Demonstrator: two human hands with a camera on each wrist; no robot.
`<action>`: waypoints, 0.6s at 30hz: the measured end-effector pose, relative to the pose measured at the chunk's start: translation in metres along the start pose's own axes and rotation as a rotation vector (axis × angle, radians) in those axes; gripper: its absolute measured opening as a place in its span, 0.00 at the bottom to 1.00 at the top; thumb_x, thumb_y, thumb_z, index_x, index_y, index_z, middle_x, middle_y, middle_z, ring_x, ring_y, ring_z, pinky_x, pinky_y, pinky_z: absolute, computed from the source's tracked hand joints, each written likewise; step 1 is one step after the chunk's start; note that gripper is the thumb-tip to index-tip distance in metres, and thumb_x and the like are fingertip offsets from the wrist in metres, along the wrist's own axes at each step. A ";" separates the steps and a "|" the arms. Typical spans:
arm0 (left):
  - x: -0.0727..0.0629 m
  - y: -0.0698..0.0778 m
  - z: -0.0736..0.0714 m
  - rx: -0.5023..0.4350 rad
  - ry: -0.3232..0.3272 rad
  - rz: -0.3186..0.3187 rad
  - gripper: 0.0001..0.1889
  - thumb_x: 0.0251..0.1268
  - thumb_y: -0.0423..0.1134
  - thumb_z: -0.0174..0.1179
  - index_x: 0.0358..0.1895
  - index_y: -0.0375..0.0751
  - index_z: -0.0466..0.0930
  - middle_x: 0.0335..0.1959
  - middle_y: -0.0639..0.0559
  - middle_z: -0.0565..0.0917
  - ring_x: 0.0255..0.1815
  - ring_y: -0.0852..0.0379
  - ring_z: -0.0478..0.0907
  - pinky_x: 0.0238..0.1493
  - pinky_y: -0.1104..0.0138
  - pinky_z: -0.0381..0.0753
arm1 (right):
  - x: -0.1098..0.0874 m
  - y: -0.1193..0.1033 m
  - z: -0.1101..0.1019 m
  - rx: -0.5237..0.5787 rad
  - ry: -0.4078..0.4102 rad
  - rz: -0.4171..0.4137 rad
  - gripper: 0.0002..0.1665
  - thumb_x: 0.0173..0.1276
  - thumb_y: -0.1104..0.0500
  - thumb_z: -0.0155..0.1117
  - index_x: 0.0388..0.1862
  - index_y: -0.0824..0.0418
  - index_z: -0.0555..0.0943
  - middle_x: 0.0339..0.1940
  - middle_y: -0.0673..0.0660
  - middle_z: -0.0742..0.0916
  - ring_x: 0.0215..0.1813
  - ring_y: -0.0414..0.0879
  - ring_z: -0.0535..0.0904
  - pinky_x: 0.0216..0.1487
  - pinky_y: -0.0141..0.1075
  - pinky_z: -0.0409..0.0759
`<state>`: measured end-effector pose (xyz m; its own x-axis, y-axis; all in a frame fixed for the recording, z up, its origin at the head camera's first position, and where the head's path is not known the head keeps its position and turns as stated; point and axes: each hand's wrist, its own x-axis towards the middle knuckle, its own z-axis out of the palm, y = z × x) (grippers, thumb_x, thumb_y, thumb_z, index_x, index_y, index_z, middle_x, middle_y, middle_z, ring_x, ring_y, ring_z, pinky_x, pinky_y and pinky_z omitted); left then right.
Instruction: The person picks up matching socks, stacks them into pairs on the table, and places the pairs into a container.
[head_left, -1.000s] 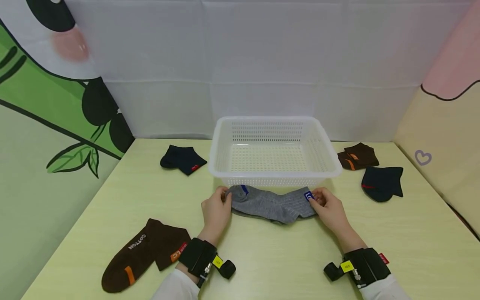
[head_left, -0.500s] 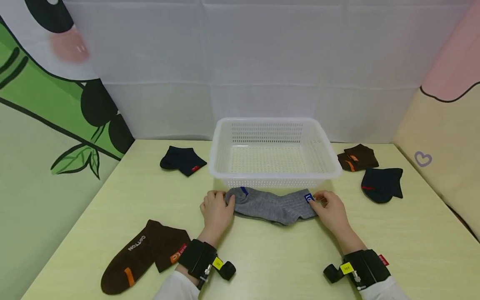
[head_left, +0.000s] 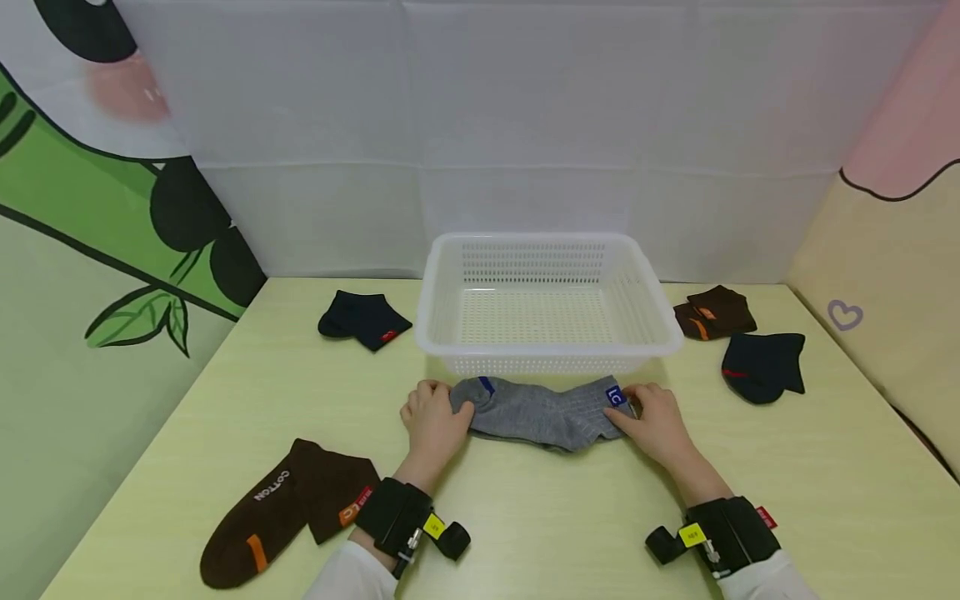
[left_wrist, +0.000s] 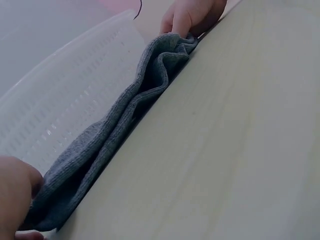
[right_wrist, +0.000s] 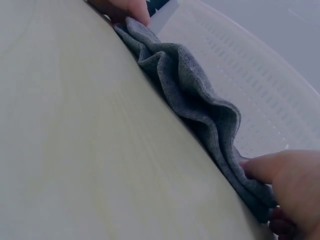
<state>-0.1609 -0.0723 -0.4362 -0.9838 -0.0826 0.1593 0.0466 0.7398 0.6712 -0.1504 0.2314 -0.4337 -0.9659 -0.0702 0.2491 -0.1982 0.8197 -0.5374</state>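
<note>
A pair of grey socks (head_left: 536, 412) lies lengthwise in front of the white basket (head_left: 555, 350), one layer over the other, with a blue stripe at the toe and a blue "LC" label at the cuff. My left hand (head_left: 435, 425) holds the toe end between thumb and fingers. At the cuff end, my right hand (head_left: 660, 423) pinches the fabric, thumb on top beside the label. Both wrist views show the layers of the grey socks (left_wrist: 115, 120) rippling up slightly from the table, and the right thumb (right_wrist: 270, 167) pressing the cuff.
A brown sock (head_left: 258, 521) lies at the front left, near my left wrist. One navy sock (head_left: 365, 318) is left of the basket. To its right lie a folded brown sock (head_left: 723, 312) and another navy sock (head_left: 765, 367). A white cloth backdrop (head_left: 525, 125) hangs behind.
My left fingers have spread and shifted slightly outward at the toe end. The right thumb has moved a little left and down onto the cuff. The socks have barely moved.
</note>
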 end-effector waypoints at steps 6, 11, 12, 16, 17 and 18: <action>0.000 0.000 0.000 -0.117 0.023 0.040 0.07 0.58 0.37 0.52 0.36 0.38 0.74 0.28 0.44 0.77 0.31 0.46 0.71 0.44 0.55 0.65 | -0.001 -0.004 -0.001 0.098 -0.031 0.010 0.14 0.59 0.62 0.68 0.39 0.70 0.77 0.31 0.59 0.79 0.35 0.50 0.70 0.37 0.40 0.68; -0.001 0.003 -0.001 -0.321 0.004 0.001 0.04 0.61 0.34 0.49 0.38 0.39 0.69 0.22 0.50 0.67 0.23 0.55 0.63 0.29 0.65 0.62 | -0.003 -0.007 -0.003 0.208 -0.035 0.057 0.11 0.60 0.64 0.67 0.38 0.65 0.75 0.30 0.56 0.79 0.32 0.44 0.68 0.33 0.34 0.67; -0.001 0.004 -0.001 -0.372 0.000 -0.008 0.04 0.61 0.33 0.48 0.38 0.38 0.68 0.22 0.50 0.65 0.24 0.56 0.62 0.29 0.66 0.61 | -0.003 -0.007 -0.003 0.223 -0.028 0.062 0.11 0.60 0.64 0.66 0.38 0.65 0.75 0.30 0.56 0.79 0.32 0.44 0.68 0.34 0.33 0.67; -0.001 0.006 -0.002 -0.544 -0.003 -0.032 0.08 0.61 0.31 0.46 0.43 0.35 0.69 0.22 0.53 0.62 0.24 0.58 0.59 0.31 0.67 0.58 | -0.003 -0.007 -0.003 0.288 -0.006 0.074 0.11 0.61 0.65 0.65 0.42 0.66 0.76 0.33 0.58 0.81 0.33 0.40 0.69 0.35 0.31 0.69; 0.000 0.006 -0.002 -0.578 -0.003 -0.039 0.09 0.62 0.31 0.46 0.44 0.35 0.69 0.23 0.54 0.63 0.25 0.59 0.60 0.32 0.68 0.59 | -0.003 -0.006 -0.002 0.303 -0.003 0.078 0.12 0.62 0.64 0.65 0.43 0.66 0.77 0.34 0.59 0.81 0.33 0.39 0.70 0.35 0.30 0.69; 0.000 0.006 -0.002 -0.609 -0.003 -0.047 0.09 0.63 0.31 0.46 0.45 0.35 0.70 0.23 0.54 0.64 0.25 0.59 0.61 0.33 0.68 0.60 | -0.004 -0.006 -0.002 0.315 -0.002 0.082 0.13 0.62 0.64 0.65 0.44 0.66 0.77 0.35 0.59 0.82 0.33 0.38 0.70 0.35 0.30 0.70</action>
<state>-0.1600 -0.0688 -0.4305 -0.9876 -0.1032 0.1179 0.0928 0.2202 0.9710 -0.1454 0.2276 -0.4297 -0.9809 -0.0126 0.1939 -0.1617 0.6063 -0.7786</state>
